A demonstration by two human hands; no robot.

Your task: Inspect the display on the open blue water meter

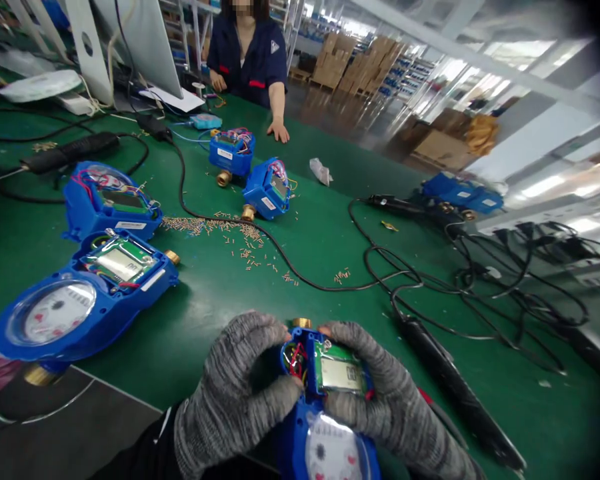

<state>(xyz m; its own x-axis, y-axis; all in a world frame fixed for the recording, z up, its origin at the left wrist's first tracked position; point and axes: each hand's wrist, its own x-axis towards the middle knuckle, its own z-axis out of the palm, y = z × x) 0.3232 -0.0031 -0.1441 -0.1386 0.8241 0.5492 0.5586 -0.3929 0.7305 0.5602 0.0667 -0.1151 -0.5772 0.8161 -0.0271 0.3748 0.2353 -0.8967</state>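
Both my hands wear grey knit gloves and hold one blue water meter (pixel 325 427) at the near edge of the green table (pixel 320 247). My left hand (pixel 235 393) wraps its left side, fingers curled over the open top where red and black wires show. My right hand (pixel 375 393) grips the right side, its thumb on the green circuit board with the small display (pixel 341 373). A brass fitting (pixel 301 323) sticks out beyond my fingertips.
Several more open blue meters lie left (pixel 87 293) and farther back (pixel 267 190). Small brass screws (pixel 220 230) are scattered mid-table. A black electric screwdriver (pixel 455 390) and tangled cables (pixel 480 287) lie right. A person in a dark uniform (pixel 250 50) stands opposite, hand on the table.
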